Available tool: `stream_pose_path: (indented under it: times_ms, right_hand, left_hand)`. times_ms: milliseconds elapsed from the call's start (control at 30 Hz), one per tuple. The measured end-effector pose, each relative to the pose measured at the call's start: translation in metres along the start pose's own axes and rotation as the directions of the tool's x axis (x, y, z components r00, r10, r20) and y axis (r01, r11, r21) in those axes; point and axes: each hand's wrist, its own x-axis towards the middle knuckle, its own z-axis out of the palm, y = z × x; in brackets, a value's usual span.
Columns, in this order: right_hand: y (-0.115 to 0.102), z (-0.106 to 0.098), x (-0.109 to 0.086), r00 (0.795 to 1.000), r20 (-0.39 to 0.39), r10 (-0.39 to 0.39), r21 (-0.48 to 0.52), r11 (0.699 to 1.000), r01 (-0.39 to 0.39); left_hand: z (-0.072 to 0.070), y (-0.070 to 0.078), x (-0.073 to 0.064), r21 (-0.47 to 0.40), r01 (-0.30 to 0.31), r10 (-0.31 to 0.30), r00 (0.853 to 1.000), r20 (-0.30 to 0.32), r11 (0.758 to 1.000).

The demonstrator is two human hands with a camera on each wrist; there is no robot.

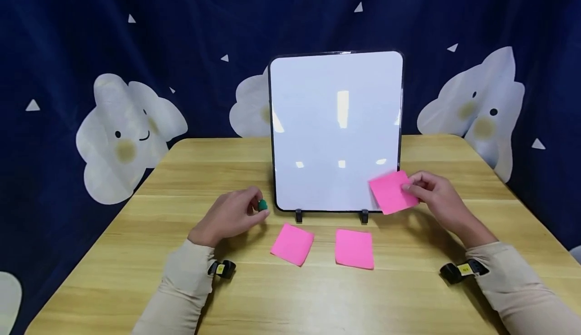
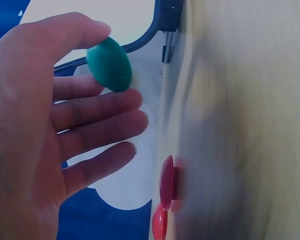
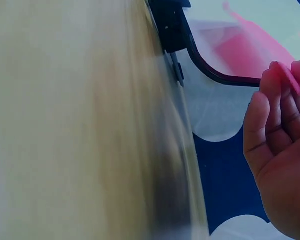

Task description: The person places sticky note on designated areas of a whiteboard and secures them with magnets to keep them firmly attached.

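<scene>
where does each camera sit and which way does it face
Head: worn on the head, facing forward and down at the whiteboard and table; left hand, right hand and both sleeves show.
Left wrist: on that wrist, facing past the palm toward the pinched green piece; only the left hand shows.
Right wrist: on that wrist, facing the pinched pink note; only the right hand shows.
Shared: head and right wrist both show that note.

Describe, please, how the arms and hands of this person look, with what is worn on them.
The left sleeve and right sleeve are beige and wrinkled. At the cuffs sit a left wrist device and a right wrist device, both black with yellow labels too small to read. The left hand and right hand are gloveless.
</scene>
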Motion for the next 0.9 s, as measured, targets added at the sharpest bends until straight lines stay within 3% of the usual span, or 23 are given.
stream_pose_path:
  times_ms: [467,900]
  right_hand:
    - [-0.008,-0.009,0.01,0.997,0.029,-0.075,0.015,0.997,0.075]
    - [-0.02,-0.011,0.026,0.993,0.013,-0.116,0.111,0.987,0.114]
  left_hand:
    - [0.008,0.009,0.003,0.051,-0.099,0.103,0.991,-0.089,0.994]
    - [0.014,0.007,0.002,0.026,-0.132,0.134,0.986,-0.102,0.991]
